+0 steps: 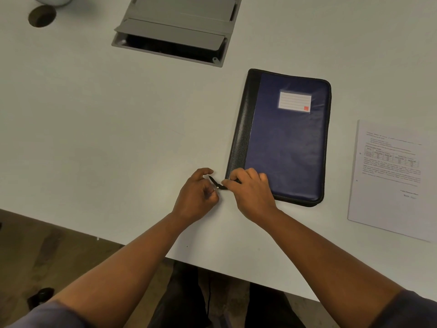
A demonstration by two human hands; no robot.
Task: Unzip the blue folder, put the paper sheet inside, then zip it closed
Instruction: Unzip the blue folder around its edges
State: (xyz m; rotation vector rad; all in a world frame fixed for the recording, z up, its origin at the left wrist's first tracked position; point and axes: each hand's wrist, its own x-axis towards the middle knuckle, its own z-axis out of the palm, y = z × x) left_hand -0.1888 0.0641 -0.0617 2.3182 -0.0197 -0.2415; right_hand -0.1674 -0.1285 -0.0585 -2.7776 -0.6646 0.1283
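The blue folder (287, 138) with a black spine lies shut on the white table (94, 138), a white label near its top. A black zipper tail (216, 183) sticks out from its near left corner. My left hand (197, 195) pinches the metal zipper pull at the end of that tail. My right hand (250, 188) grips the folder's near left corner where the tail starts. The printed paper sheet (390, 178) lies flat to the right of the folder, apart from it.
A grey cable hatch (175, 29) with its lid raised is set into the table at the back. A round cable hole (42, 16) sits far left. The table's near edge runs diagonally below my forearms, with floor beneath.
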